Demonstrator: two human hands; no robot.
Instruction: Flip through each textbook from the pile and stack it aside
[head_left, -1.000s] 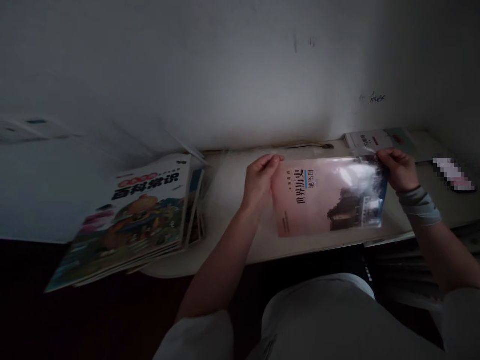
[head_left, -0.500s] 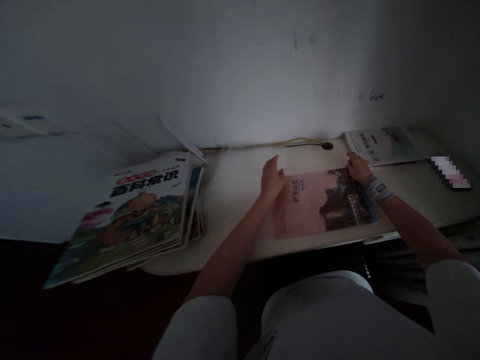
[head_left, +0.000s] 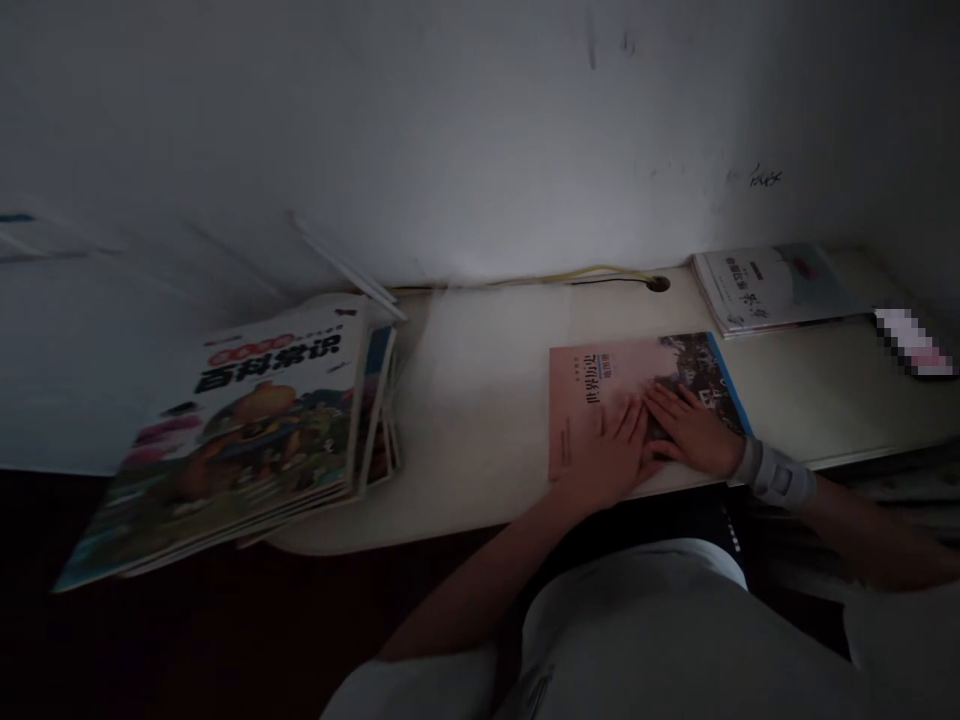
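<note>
A pink book [head_left: 568,410] with a dark picture and a blue edge on its right lies closed near the front edge of the desk. My left hand [head_left: 609,452] rests flat on its cover, fingers pointing up across the lower middle. Beside it my right hand [head_left: 694,430] lies on the picture half, fingers stretched toward the left. The two hands are close together and neither grips anything. A grey wristband [head_left: 780,478] circles my right wrist.
A stack of large picture books [head_left: 247,430] overhangs the left end of the desk [head_left: 472,430]. Thinner books [head_left: 784,290] lie at the back right, near a phone [head_left: 915,340]. A yellow cable [head_left: 555,275] runs along the wall into a round hole [head_left: 658,284].
Both hands have moved from the pink book's upper left and upper right corners down onto its cover. My view has shifted slightly to the right.
</note>
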